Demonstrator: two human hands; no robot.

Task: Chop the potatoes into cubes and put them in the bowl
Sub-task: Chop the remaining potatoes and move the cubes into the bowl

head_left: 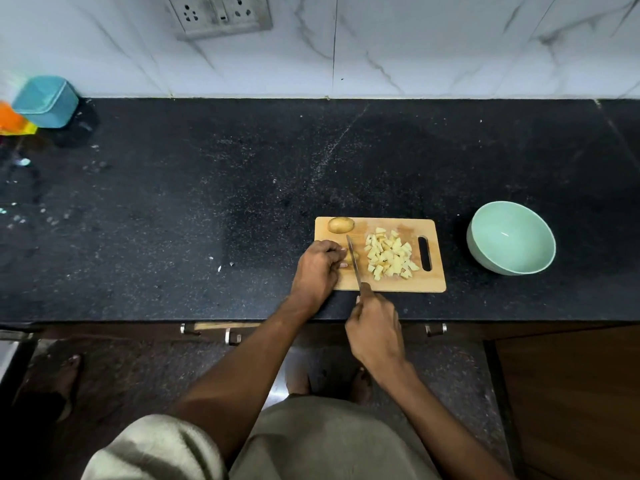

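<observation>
A black speckled worktop (207,202) is running across the view below a white marbled wall (415,46) that is carrying a socket plate (219,15). At the worktop's far left a teal container (46,101) is standing beside something orange, blurred at the edge. Toward the right a pale green bowl (511,238) is sitting with nothing visible inside it, well apart from the wooden chopping board (408,284) to its left. The left hand (317,270) is resting on the board's left edge, its fingers (337,251) curling over a potato piece (350,259) that is mostly hidden beneath them. The right hand (375,329) is hovering just off the board's near edge, its fingers clenching around the handle of a knife (354,263), whose blade is lying across the board right beside the left fingertips. A pile of potato cubes (389,252) is lying on the board between the blade and the handle slot. A whole unpeeled potato (341,225) is sitting at the board's far left corner
</observation>
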